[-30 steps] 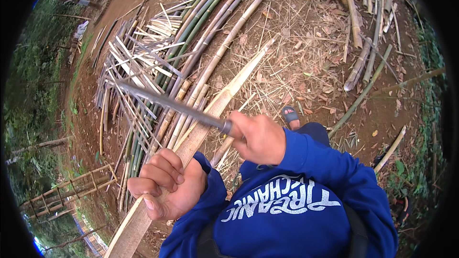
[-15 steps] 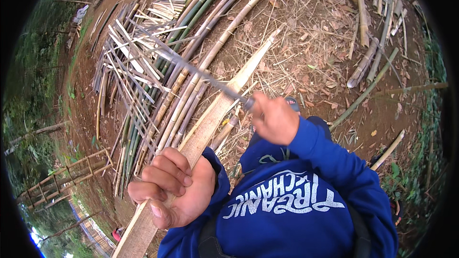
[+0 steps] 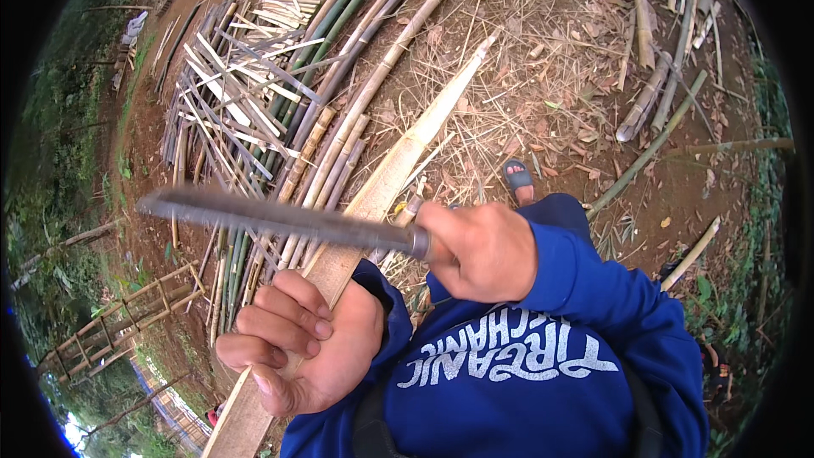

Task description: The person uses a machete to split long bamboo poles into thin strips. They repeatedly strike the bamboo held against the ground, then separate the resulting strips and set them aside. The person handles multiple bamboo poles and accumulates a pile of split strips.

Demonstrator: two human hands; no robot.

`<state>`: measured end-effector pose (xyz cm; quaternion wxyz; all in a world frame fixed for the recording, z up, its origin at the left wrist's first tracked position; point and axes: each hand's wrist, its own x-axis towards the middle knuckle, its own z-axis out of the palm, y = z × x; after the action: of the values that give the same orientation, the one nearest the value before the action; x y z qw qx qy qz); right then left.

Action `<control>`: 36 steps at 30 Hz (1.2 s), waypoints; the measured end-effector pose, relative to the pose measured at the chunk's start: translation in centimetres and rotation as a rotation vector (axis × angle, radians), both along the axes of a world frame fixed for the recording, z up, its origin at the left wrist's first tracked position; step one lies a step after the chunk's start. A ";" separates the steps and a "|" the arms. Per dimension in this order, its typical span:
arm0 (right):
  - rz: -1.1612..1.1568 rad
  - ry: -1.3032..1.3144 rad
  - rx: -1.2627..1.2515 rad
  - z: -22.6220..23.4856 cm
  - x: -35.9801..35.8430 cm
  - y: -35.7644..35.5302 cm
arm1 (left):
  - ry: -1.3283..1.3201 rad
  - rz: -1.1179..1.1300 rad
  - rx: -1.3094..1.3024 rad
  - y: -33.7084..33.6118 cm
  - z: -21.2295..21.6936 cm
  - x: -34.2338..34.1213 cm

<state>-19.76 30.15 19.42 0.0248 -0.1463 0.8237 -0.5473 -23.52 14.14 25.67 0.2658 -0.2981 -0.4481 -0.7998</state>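
Observation:
My left hand is closed round a long split bamboo strip, pale inner face up. The strip runs from the lower left edge to a narrow, lighter tip at the upper middle. My right hand grips the handle of a machete; its fingers hide most of the handle. The long dark blade, slightly blurred, points left and lies across the strip just beyond my left hand. Whether the blade touches the strip I cannot tell.
Long bamboo poles lie on the ground ahead and left, with a heap of split slats over them. More bamboo pieces lie at the far right. A bamboo frame stands at the left. My sandalled foot is beyond my right hand.
My right hand has brought the machete back along the strip toward my left hand, and the blade has swung round to point more to the left. My left hand keeps its hold, nearly still.

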 end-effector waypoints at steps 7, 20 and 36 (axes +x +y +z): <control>-0.170 -0.118 0.088 -3.9 -1.6 2.6 | -0.025 0.056 -0.028 0.9 -0.3 -0.7; -0.170 -0.003 0.134 -3.7 -1.2 3.4 | -0.080 0.165 0.085 2.0 0.0 -1.6; -0.012 0.000 0.147 -10.2 -3.8 6.4 | -0.093 0.279 0.098 1.9 0.0 -1.1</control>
<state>-23.56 36.58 9.18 0.0324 -0.1393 0.8625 -0.4854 -24.62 16.07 25.72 0.3674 -0.1822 -0.4576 -0.7889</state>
